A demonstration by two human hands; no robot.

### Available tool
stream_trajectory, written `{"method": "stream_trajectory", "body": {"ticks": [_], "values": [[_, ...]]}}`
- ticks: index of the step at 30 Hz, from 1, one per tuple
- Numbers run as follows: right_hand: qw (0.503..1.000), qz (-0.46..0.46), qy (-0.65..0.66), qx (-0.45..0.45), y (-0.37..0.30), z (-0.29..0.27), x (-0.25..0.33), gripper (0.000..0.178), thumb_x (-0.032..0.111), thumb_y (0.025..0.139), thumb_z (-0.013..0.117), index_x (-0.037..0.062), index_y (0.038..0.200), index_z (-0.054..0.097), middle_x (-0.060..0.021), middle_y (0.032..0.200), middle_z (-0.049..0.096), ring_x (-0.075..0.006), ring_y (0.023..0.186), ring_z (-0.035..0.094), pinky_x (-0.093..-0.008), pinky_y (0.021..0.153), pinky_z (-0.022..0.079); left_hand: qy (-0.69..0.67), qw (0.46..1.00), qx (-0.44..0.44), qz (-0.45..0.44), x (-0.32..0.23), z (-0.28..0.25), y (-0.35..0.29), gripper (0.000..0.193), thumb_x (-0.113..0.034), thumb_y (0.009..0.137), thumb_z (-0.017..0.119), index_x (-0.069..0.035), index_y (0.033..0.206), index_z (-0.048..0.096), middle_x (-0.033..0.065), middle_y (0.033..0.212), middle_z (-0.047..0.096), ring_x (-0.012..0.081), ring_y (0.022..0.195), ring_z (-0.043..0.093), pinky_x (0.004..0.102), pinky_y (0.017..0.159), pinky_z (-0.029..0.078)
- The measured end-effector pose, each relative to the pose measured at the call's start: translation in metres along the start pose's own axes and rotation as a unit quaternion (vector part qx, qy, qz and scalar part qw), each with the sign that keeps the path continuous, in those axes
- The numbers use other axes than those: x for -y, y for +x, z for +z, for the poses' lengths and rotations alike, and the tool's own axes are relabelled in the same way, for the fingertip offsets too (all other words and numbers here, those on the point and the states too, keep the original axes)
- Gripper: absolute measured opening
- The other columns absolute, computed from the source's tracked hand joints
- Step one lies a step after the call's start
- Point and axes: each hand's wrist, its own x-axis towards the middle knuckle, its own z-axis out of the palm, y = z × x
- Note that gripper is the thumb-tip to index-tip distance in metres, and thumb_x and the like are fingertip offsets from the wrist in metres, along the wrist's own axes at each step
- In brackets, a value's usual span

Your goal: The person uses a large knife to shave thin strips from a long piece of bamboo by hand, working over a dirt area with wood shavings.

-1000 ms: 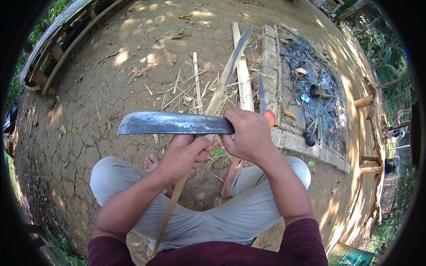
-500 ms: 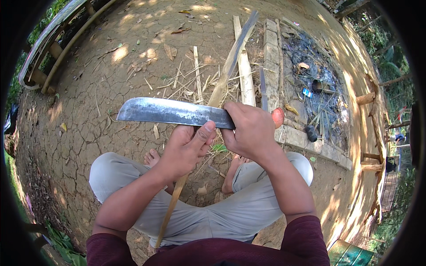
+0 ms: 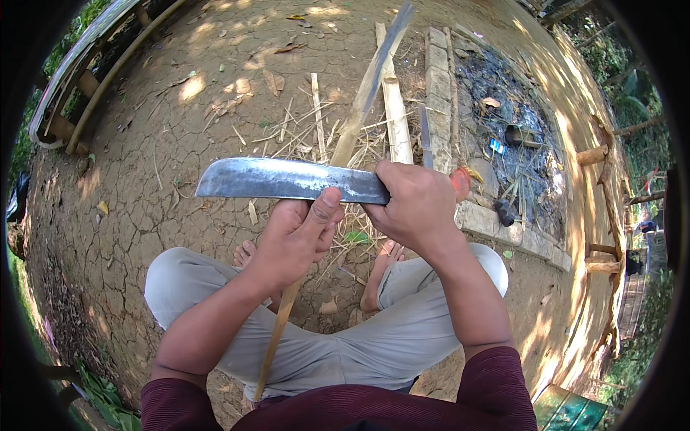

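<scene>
My right hand is wrapped round the handle of a machete, whose orange-red butt shows past the fist. Its broad, worn steel blade points left, lying nearly level across a long wooden strip. My left hand is closed round that strip just below the blade, thumb pressed up against the blade's near edge. From my lap the strip runs up through the left hand, passes under the blade and slants far and right, its far stretch dark on one side. The grip inside each fist is hidden.
Between my bare feet and beyond lie thin shavings and a pale split length. A second, narrow blade rests by the brick border. Inside the border are ash and a dark can. A bamboo bench stands far left.
My right hand has shifted a little to the right with the machete, so the blade has slid slightly right over the strip. My left hand stays almost in place.
</scene>
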Motion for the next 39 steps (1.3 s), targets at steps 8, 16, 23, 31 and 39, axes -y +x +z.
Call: {"method": "stream_trajectory", "body": {"ticks": [8, 16, 23, 31, 39], "values": [[0.999, 0.05, -0.018, -0.002, 0.006, 0.009, -0.003, 0.023, 0.025, 0.082, 0.068, 0.0073, 0.068, 0.064, -0.0117, 0.063, 0.064, -0.0289, 0.058, 0.065, -0.0406, 0.052, 0.05, 0.142, 0.989, -0.037, 0.03, 0.001, 0.003, -0.005, 0.04, -0.043, 0.101, 0.052, -0.005, 0.089, 0.055, -0.0066, 0.061, 0.04, 0.0032, 0.052, 0.036, 0.0234, 0.046, 0.03], [0.968, 0.252, -0.011, -0.015, 0.036, 0.001, -0.057, 0.028, 0.029, 0.085, 0.066, 0.0025, 0.076, 0.07, -0.0188, 0.062, 0.064, -0.0375, 0.06, 0.065, -0.0461, 0.062, 0.053, 0.072, 0.995, 0.004, 0.063, 0.049, 0.008, -0.02, 0.023, -0.03, 0.107, 0.041, -0.008, 0.112, 0.047, -0.0067, 0.067, 0.038, 0.0014, 0.049, 0.032, 0.0196, 0.041, 0.025], [0.986, 0.16, 0.025, 0.035, 0.01, 0.004, 0.0, 0.013, 0.019, 0.076, 0.07, 0.0083, 0.083, 0.073, -0.0135, 0.066, 0.066, -0.0332, 0.062, 0.066, -0.0429, 0.059, 0.053, -0.041, 0.995, -0.074, 0.046, -0.005, 0.006, -0.005, 0.031, -0.02, 0.105, 0.038, -0.008, 0.134, 0.039, 0.0053, 0.079, 0.054, 0.0061, 0.048, 0.043, 0.0217, 0.04, 0.038], [0.996, 0.067, 0.062, -0.016, 0.003, 0.023, 0.012, 0.009, 0.013, 0.073, 0.073, 0.0077, 0.071, 0.065, -0.0137, 0.063, 0.062, -0.0331, 0.058, 0.064, -0.0413, 0.051, 0.048, 0.008, 1.0, 0.0, 0.011, -0.001, -0.008, -0.001, 0.023, -0.022, 0.106, 0.035, -0.005, 0.113, 0.049, 0.0095, 0.085, 0.059, 0.0108, 0.049, 0.048, 0.0236, 0.04, 0.037], [0.997, 0.023, 0.074, -0.022, -0.001, 0.022, 0.013, 0.014, 0.016, 0.077, 0.072, 0.0074, 0.071, 0.063, -0.0111, 0.061, 0.061, -0.0306, 0.056, 0.063, -0.0399, 0.05, 0.047, 0.032, 0.999, 0.001, 0.004, -0.001, -0.003, -0.004, 0.016, -0.019, 0.106, 0.04, -0.008, 0.118, 0.041, 0.0083, 0.087, 0.058, 0.0095, 0.049, 0.046, 0.0225, 0.04, 0.036]]}}
